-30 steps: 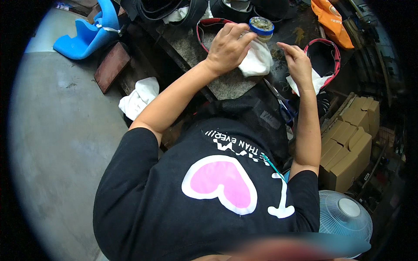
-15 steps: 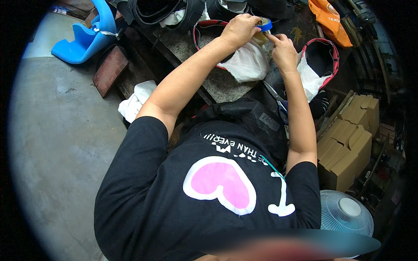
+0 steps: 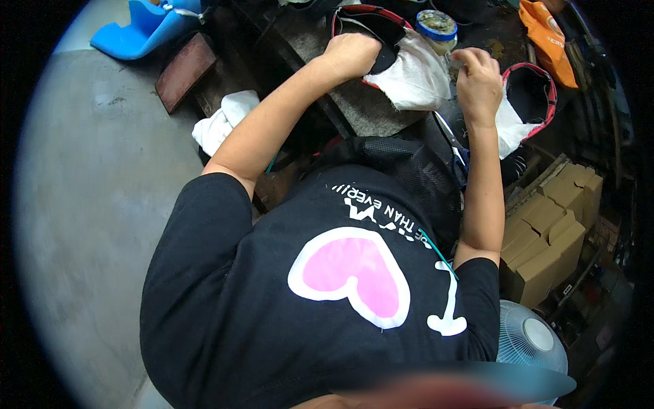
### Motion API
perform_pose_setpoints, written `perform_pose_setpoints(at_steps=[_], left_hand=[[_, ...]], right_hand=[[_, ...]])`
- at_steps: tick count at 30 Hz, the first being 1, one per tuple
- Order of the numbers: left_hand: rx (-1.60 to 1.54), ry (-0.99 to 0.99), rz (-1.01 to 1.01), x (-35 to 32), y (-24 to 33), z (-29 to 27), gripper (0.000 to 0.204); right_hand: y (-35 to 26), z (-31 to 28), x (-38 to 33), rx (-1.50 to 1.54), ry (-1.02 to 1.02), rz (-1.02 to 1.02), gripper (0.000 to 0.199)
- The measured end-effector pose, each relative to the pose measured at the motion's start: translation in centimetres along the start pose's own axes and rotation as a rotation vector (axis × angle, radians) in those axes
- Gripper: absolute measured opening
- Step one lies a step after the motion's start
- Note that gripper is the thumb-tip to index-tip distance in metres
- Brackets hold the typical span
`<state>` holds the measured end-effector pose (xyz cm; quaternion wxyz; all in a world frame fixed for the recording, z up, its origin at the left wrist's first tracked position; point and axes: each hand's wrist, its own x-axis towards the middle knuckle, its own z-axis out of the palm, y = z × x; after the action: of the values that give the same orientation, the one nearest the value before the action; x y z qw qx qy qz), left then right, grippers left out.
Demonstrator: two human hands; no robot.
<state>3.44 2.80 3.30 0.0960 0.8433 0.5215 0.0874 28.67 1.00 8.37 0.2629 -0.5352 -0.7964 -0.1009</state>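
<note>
My left hand [image 3: 351, 54] is closed like a fist at the left edge of a black-lined piece with red trim [image 3: 373, 12] and a white cloth lining [image 3: 414, 76]. What its fingers hold, if anything, is hidden. My right hand [image 3: 479, 85] is up to the right of that cloth, fingers curled in toward the thumb; anything between the fingertips is too small to make out. Just beyond it stands a clear jar with a blue rim [image 3: 437, 27], apart from both hands. Scissors [image 3: 449, 136] with blue handles lie below, near my right wrist.
A second red-trimmed piece with white cloth [image 3: 511, 126] lies right of my right hand. An orange bag [image 3: 548, 44] is at the far right, with cardboard boxes [image 3: 545, 238] and a fan [image 3: 535, 334] nearer. At left are a blue foam piece [image 3: 139, 31], a reddish board [image 3: 185, 71] and white cloth [image 3: 225, 123].
Both hands have let go of the jar, which now stands on the table. My left hand has drawn back to the red-trimmed piece; my right hand has come away to the jar's right.
</note>
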Motion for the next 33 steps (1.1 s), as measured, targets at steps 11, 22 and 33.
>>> perform_pose_setpoints(at_steps=[11, 22, 33], left_hand=[[-0.076, 0.028, -0.139, -4.4, -0.9, 4.6, 0.033], [-0.100, -0.100, -0.166, -3.3, -0.6, 2.9, 0.029], [0.007, -0.192, -0.122, -4.1, -0.4, 3.3, 0.031]], right_hand=[[-8.9, 0.4, -3.2, 0.847, -0.473, 0.289, 0.030], [-9.1, -3.1, -3.3, 0.970, 0.068, -0.277, 0.022], [-6.7, 9.2, -7.0, 0.784, -0.775, 0.203, 0.045]])
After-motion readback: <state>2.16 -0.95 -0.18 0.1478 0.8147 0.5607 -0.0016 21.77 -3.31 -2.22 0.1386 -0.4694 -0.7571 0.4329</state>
